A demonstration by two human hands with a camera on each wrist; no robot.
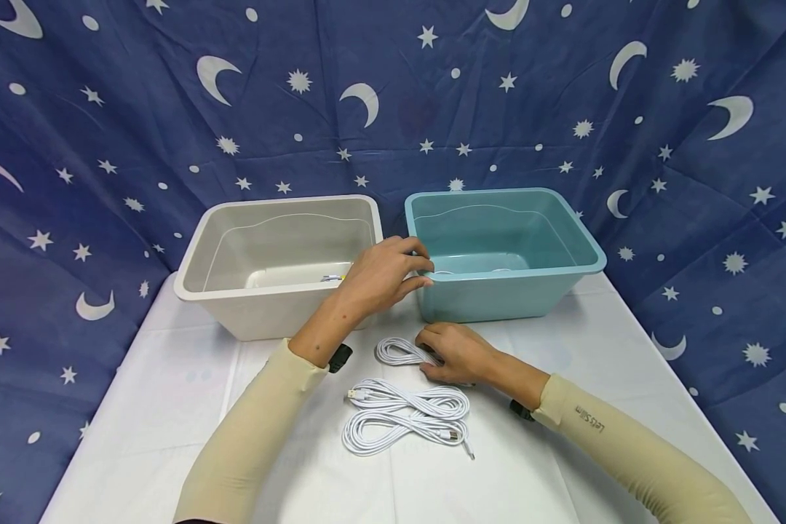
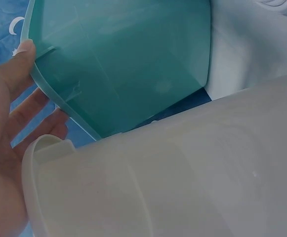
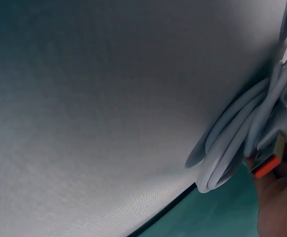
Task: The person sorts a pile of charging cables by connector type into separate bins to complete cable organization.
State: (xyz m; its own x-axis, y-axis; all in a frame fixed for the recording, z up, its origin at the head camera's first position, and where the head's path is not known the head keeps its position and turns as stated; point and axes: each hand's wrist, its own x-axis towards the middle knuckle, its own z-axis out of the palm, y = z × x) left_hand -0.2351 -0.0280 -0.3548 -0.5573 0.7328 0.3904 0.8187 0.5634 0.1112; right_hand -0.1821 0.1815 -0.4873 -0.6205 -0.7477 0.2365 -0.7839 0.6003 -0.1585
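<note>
My left hand [image 1: 383, 273] pinches the near left corner of the teal bin's rim, thumb in front and fingers over the edge. The teal bin [image 1: 491, 300] stands at the back right, and the left wrist view shows its outer wall [image 2: 133, 54] below the thumb. In front of that bin, my right hand [image 1: 461, 353] grips one end of a coiled white cable [image 1: 399, 351] at the tabletop. The right wrist view shows that cable's loops [image 3: 232, 133] and a USB plug [image 3: 269, 160] with an orange inside against the fingers.
Two overlapping white cable coils [image 1: 406, 415], with plugs showing, lie nearer on the white tablecloth [image 1: 485, 466]. A beige bin [image 1: 268, 313] stands left of the teal one, a small yellow-and-blue item [image 1: 332, 277] partly visible inside. Behind hangs a blue moon-and-star curtain [image 1: 327, 131].
</note>
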